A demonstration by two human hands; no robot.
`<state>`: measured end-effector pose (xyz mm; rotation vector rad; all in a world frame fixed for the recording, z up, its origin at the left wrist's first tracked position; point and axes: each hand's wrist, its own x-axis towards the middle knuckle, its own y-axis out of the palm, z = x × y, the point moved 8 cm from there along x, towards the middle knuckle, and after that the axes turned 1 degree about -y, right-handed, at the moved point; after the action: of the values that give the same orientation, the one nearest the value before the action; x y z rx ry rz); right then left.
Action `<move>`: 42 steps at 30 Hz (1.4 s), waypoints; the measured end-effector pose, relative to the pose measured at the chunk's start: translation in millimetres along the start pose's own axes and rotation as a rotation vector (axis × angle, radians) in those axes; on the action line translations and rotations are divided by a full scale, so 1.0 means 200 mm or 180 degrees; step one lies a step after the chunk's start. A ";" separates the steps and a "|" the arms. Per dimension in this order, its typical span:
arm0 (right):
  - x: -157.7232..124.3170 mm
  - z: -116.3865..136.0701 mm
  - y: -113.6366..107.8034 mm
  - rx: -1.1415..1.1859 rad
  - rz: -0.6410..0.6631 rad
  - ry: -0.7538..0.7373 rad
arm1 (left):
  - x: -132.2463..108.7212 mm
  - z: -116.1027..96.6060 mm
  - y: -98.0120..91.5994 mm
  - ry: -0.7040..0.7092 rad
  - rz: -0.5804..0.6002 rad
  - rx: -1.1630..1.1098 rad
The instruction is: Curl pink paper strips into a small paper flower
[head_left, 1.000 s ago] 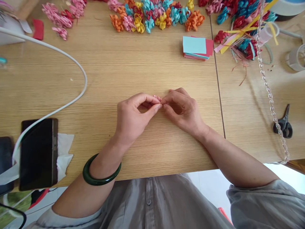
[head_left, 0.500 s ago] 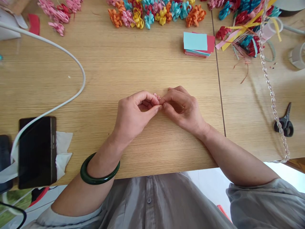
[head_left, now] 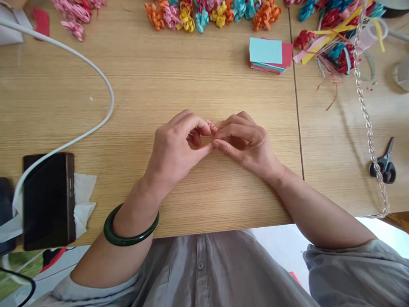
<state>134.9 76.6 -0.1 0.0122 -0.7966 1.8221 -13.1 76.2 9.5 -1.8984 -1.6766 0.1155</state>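
Over the wooden table, my two hands meet at a small pink curled paper piece, mostly hidden by my fingers. My right hand pinches it between thumb and index finger. My left hand, curved in from the other side, holds at the same spot. Its thumb tip touches the right thumb, while a gap shows between its thumb and index finger. A dark green bangle circles my left wrist.
Paper flowers in several colours line the far edge. Light blue and red paper cards lie stacked before them. Loose strips sit far right, scissors below beside a bead chain. A phone and white cable are left.
My left index finger has lifted away from its thumb, opening a gap there. More of the pink paper shows between my hands. The view has shifted slightly.
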 end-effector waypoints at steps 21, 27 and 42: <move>-0.01 -0.10 -0.02 0.1702 -0.0390 0.1328 | -0.07 0.12 0.12 -0.2092 0.0356 -0.2059; -0.02 -0.09 -0.02 0.1893 -0.0523 0.1280 | -0.08 0.10 0.15 -0.2362 0.0459 -0.2655; -0.03 -0.06 -0.02 0.1435 -0.0563 0.0905 | -0.08 0.10 0.15 -0.2244 0.0106 -0.2489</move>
<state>145.3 78.7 -8.8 0.1090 -0.1712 1.7494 1.2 68.2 -26.3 -2.6666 -2.3954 0.1739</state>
